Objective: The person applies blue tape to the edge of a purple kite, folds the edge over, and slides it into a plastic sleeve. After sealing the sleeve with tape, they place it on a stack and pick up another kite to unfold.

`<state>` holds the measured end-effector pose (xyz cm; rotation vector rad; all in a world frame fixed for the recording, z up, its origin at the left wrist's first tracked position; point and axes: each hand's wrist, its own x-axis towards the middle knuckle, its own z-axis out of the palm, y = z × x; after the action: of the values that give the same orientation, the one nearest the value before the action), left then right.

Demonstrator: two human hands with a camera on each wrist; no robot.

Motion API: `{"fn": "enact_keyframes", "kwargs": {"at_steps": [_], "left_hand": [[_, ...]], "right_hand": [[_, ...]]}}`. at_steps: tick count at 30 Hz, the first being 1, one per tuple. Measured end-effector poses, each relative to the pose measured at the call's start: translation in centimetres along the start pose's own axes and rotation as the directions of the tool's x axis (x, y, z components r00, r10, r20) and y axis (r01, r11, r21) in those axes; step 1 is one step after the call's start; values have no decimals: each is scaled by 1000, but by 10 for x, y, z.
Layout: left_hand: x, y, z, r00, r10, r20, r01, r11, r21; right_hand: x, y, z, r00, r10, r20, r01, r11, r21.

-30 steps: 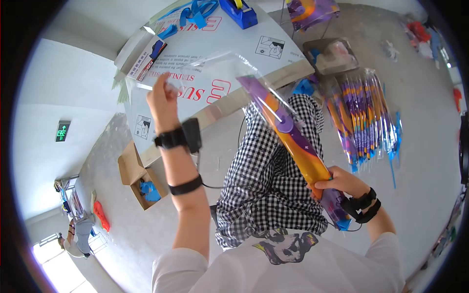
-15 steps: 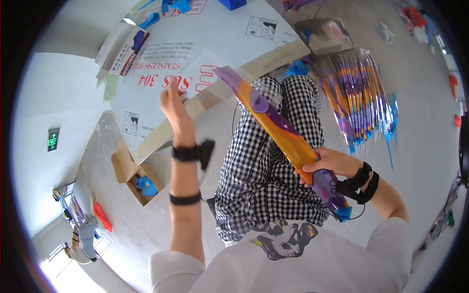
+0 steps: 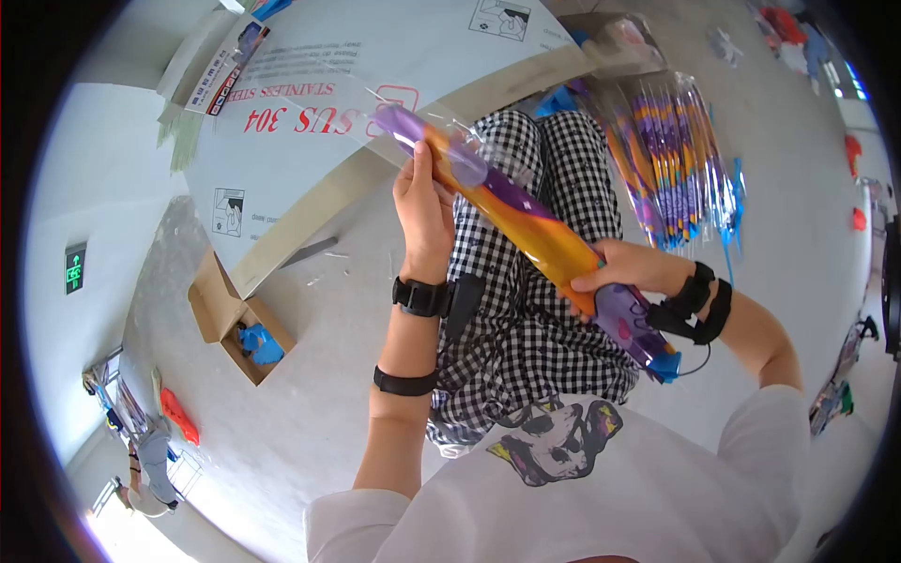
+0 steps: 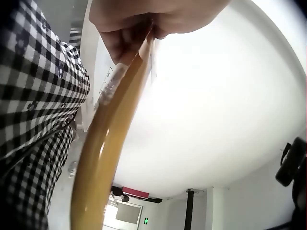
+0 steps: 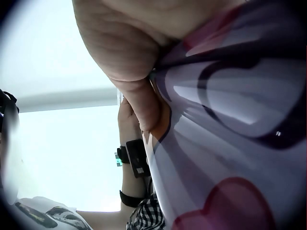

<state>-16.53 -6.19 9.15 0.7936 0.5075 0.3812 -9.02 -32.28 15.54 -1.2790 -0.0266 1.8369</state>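
A long purple and orange folded item (image 3: 526,230) in clear film lies slantwise above the person's lap. The right hand (image 3: 631,267) grips its lower part, thumb on top, near the blue end (image 3: 665,365). Near the upper purple end, the left hand (image 3: 427,211) pinches the edge between thumb and fingers. Clear film extends past that end over the board. In the left wrist view the left hand (image 4: 156,19) holds the orange edge (image 4: 108,129). The right wrist view shows the right hand (image 5: 129,52) round the purple printed part (image 5: 225,129).
A large printed board (image 3: 310,178) lies ahead, with a small box (image 3: 218,80) on it. Similar wrapped items (image 3: 671,164) lie in a row at right, beside a tray (image 3: 633,47). An open carton (image 3: 255,349) holds blue pieces. Another person (image 3: 141,493) is at far left.
The left hand has moved right and down from above the board and taken hold of the item near its upper end. The right hand keeps its grip. The head view has shifted.
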Motion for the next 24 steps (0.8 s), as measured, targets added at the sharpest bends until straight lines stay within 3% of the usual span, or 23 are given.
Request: {"fn": "enact_keyframes", "kwargs": {"at_steps": [3, 5, 10, 13, 16, 19, 21, 23, 24], "left_hand": [[-4, -5, -3, 998, -31, 58, 29, 999, 44], [-6, -9, -3, 993, -61, 104, 56, 997, 49], [-9, -13, -15, 969, -176, 173, 93, 909, 407], [-19, -3, -1, 973, -162, 167, 85, 915, 394], [-14, 3, -11, 971, -164, 175, 114, 957, 266], [-5, 7, -24, 976, -116, 184, 85, 982, 166], [0, 13, -31, 983, -89, 162, 72, 992, 107], [-3, 18, -25, 992, -70, 101, 59, 993, 107], [-3, 19, -25, 994, -67, 84, 57, 991, 123]], "right_hand": [[10, -17, -1, 1000, 1, -1, -1, 998, -62], [20, -21, 3, 996, -79, -28, 79, 997, -5], [35, -46, 7, 979, -194, -61, 188, 978, -88], [42, -63, 4, 977, -210, -34, 202, 964, -171], [48, -68, 5, 970, -244, -8, 239, 954, -181], [43, -57, -8, 958, -274, -90, 229, 912, -340], [21, -53, -7, 961, -234, -148, 144, 879, -454], [7, -35, -16, 936, -287, -202, 120, 804, -583], [1, -28, -19, 936, -256, -242, 80, 823, -562]]}}
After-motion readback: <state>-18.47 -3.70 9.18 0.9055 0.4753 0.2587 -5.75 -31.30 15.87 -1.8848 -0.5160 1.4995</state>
